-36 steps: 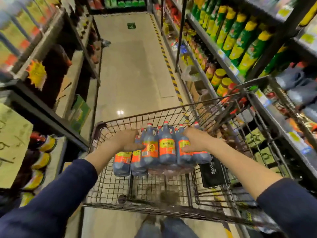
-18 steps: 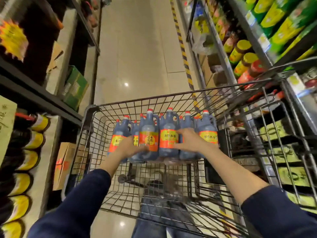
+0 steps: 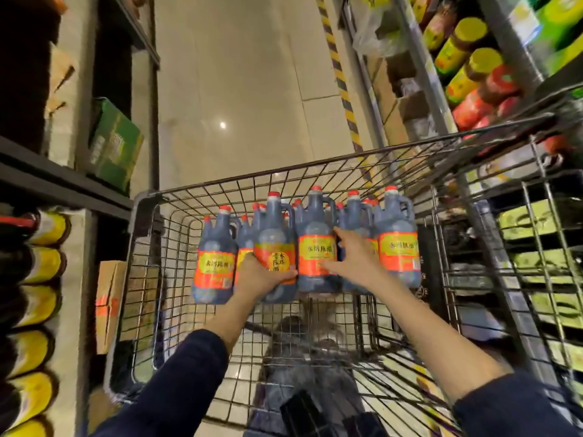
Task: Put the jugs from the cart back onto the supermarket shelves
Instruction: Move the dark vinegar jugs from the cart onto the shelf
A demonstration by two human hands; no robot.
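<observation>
Dark plastic jugs [image 3: 399, 250] with red caps, moulded handles and orange-yellow labels stand upright inside the cart [image 3: 284, 171], at its far end. Five are in the front row, pressed side by side. More red caps show behind them, and the full number I cannot tell. The cart is one basket of thin metal wire in a square mesh.

The left grip [image 3: 263, 277] is curled round the low part of the second jug from the left, with the thumb across its label. The right grip [image 3: 353, 260] is not clenched: its fingers [image 3: 325, 265] lie stretched on the label of the middle jug, and the palm hides part of the fourth one. Both arms wear dark sleeves [image 3: 176, 383].

The floor [image 3: 246, 74] is smooth beige tile with one yellow-black striped tape [image 3: 339, 74]. On the left, shelves [image 3: 63, 181] carry dark bottles [image 3: 41, 263] with yellow labels, one green carton [image 3: 113, 143] and one brown box [image 3: 108, 298]. On the right stand jars [image 3: 463, 74] with yellow lids, close beside the cart wall.
</observation>
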